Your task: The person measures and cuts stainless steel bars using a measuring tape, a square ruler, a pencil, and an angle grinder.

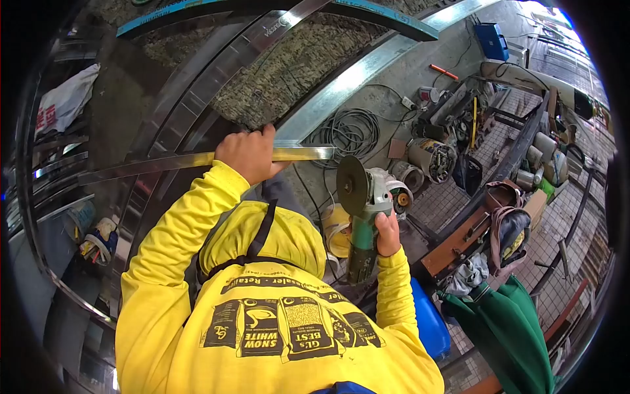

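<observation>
My left hand (pixel 248 154) is closed round a shiny metal bar (pixel 177 162), a little short of its right end. The bar reflects the yellow of my sleeve and lies across a wide metal beam near that end. In my right hand (pixel 388 231) is a green and grey angle grinder (pixel 363 240), held upright by its body. The grinder's dark disc (pixel 353 186) faces the bar's end, just to the right of it. Part of the right hand is hidden behind the tool.
Coiled cable (pixel 348 134) lies on the floor beyond the bar. Further right stand a bucket of small parts (pixel 431 159) and a dark metal frame (pixel 482 197) with tools around it. A green cloth (pixel 508 328) hangs at lower right, beside a blue plastic surface (pixel 430 322).
</observation>
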Motion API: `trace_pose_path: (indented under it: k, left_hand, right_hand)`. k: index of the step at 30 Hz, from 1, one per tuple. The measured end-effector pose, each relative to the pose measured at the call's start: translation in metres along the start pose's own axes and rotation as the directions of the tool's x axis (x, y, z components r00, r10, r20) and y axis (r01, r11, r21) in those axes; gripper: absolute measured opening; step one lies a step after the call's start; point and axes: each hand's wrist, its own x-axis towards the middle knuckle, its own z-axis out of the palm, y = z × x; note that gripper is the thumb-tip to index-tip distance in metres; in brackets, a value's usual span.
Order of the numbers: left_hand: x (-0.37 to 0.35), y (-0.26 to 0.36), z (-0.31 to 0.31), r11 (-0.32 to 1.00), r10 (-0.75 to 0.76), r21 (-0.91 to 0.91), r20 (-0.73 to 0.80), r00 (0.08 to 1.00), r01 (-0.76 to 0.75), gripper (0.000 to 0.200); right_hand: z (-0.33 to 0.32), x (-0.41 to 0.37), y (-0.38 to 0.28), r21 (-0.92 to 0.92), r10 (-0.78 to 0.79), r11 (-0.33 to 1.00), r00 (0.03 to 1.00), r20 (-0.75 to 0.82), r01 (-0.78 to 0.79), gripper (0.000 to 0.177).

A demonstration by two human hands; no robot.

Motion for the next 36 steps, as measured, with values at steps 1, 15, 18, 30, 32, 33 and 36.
trace_pose_path:
  k: [1, 15, 18, 30, 32, 33, 36]
  left_hand:
    - [0.000, 0.000, 0.001, 1.000, 0.005, 0.004, -0.002, 1.000, -0.005, 0.082]
    - [-0.002, -0.001, 0.003, 1.000, 0.032, 0.003, -0.049, 0.998, -0.031, 0.069]
    - [-0.002, -0.002, 0.004, 0.999, 0.021, -0.024, -0.035, 0.999, -0.022, 0.070]
    - [-0.003, -0.003, 0.007, 0.998, 0.047, -0.031, -0.080, 0.996, -0.050, 0.069]
    - [-0.002, -0.003, 0.008, 0.998, 0.051, -0.032, -0.079, 0.996, -0.054, 0.068]
    - [-0.002, -0.004, 0.008, 0.998, 0.051, -0.034, -0.075, 0.996, -0.054, 0.067]
    - [-0.001, -0.004, 0.009, 0.998, 0.052, -0.036, -0.070, 0.996, -0.054, 0.065]
  right_hand:
    - [-0.001, 0.000, 0.001, -0.014, 0.000, 1.000, 1.000, -0.011, 0.000, 0.097]
    - [-0.001, 0.003, 0.006, -0.075, 0.019, 0.997, 1.000, 0.013, -0.018, 0.094]
    - [-0.003, 0.004, 0.010, -0.078, 0.007, 0.997, 1.000, 0.003, -0.007, 0.092]
    - [-0.003, 0.002, 0.009, -0.079, 0.036, 0.996, 0.999, -0.006, -0.037, 0.094]
    - [-0.006, 0.003, 0.014, -0.094, 0.010, 0.996, 1.000, -0.007, -0.011, 0.094]
    - [-0.007, 0.004, 0.014, -0.101, -0.003, 0.995, 1.000, -0.008, 0.002, 0.094]
    - [-0.007, 0.004, 0.013, -0.115, 0.001, 0.993, 1.000, -0.005, -0.002, 0.093]
